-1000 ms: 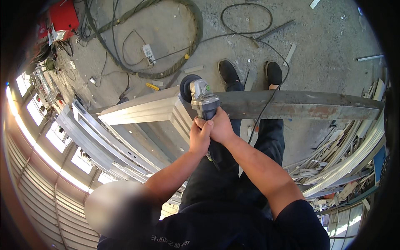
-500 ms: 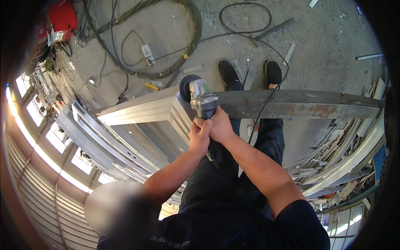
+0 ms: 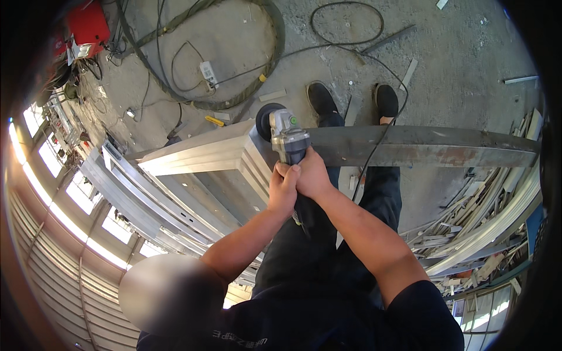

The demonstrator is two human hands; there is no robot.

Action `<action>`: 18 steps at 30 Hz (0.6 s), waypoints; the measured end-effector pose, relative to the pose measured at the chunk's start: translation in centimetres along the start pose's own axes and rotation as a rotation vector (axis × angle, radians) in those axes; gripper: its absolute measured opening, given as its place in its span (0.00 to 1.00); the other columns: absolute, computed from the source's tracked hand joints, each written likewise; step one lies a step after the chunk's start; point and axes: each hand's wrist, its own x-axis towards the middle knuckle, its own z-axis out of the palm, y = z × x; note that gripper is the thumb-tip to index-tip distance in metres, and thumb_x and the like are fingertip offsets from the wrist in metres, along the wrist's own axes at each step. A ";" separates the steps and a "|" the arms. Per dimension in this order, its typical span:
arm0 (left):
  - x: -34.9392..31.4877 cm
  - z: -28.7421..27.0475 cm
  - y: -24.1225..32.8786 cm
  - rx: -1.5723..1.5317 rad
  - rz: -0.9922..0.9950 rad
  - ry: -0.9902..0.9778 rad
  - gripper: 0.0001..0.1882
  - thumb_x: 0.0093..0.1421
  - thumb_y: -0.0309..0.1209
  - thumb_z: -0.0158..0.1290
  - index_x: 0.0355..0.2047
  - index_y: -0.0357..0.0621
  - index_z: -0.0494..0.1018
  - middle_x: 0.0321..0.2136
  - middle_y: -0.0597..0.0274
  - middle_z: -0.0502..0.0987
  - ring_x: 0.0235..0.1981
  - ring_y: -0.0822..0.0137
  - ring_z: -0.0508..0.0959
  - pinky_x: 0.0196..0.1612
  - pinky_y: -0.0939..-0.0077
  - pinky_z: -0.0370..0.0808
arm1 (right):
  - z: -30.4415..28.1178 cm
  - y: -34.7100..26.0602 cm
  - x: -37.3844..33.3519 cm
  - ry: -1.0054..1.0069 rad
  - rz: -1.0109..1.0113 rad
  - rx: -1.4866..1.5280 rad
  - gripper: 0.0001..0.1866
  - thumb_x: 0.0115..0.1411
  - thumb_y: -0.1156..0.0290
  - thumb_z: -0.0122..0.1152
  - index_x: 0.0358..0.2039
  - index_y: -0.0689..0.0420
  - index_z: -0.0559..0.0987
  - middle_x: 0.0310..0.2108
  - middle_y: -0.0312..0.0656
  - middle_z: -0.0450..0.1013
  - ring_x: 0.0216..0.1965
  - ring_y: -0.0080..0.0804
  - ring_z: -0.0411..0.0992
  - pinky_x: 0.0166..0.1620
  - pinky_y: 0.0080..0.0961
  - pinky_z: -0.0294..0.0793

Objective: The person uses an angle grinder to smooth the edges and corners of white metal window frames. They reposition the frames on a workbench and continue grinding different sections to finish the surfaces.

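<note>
An angle grinder [image 3: 291,139] with a grey metal head and dark body is held in both hands over the work. My right hand [image 3: 314,176] wraps round its body from the right. My left hand [image 3: 284,188] closes on the same body from the left, its thumb against the right hand. The grinder's dark round disc [image 3: 266,120] lies at the end corner of a stack of silver metal profiles [image 3: 205,159]; whether it touches them I cannot tell. Beside the grinder, a long dark steel beam [image 3: 404,145] runs off to the right.
A black cable [image 3: 374,152] hangs over the beam and loops across the floor. Left of my shoes lie a thick hose coil [image 3: 278,41], a white power strip [image 3: 208,74] and a yellow-handled tool [image 3: 215,121]. A red machine [image 3: 89,26] stands far left; scrap strips [image 3: 468,216] pile up at right.
The grinder and both hands have shifted very slightly to the right in the picture, along with the floor things. My grip looks the same.
</note>
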 end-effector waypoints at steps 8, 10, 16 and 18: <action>0.1 0.6 0.3 -0.068 0.054 -0.003 0.16 0.63 0.39 0.60 0.39 0.43 0.67 0.35 0.68 0.72 0.37 0.76 0.69 0.44 0.77 0.69 | -0.1 -0.3 0.7 0.029 -0.026 -0.023 0.37 0.45 0.51 0.73 0.39 0.76 0.73 0.34 0.67 0.78 0.41 0.62 0.79 0.45 0.41 0.79; 0.6 0.1 0.1 -0.033 0.005 -0.006 0.15 0.64 0.39 0.59 0.37 0.42 0.68 0.34 0.68 0.72 0.36 0.76 0.69 0.43 0.77 0.70 | 0.1 -0.5 1.0 0.031 0.002 -0.045 0.37 0.45 0.51 0.73 0.38 0.77 0.73 0.34 0.67 0.78 0.41 0.63 0.79 0.45 0.42 0.79; 1.2 0.1 0.7 -0.016 -0.019 -0.017 0.15 0.64 0.39 0.58 0.37 0.40 0.69 0.34 0.65 0.73 0.37 0.75 0.70 0.45 0.76 0.70 | 0.4 -0.2 0.9 0.045 0.019 -0.043 0.38 0.44 0.51 0.73 0.39 0.77 0.74 0.35 0.68 0.78 0.42 0.63 0.79 0.47 0.42 0.79; 1.5 0.2 0.6 0.001 -0.067 0.001 0.16 0.64 0.40 0.58 0.38 0.39 0.69 0.36 0.64 0.74 0.39 0.75 0.71 0.46 0.76 0.71 | 0.4 0.3 1.4 0.065 0.049 -0.064 0.38 0.44 0.51 0.72 0.39 0.77 0.74 0.35 0.67 0.78 0.42 0.63 0.79 0.47 0.42 0.79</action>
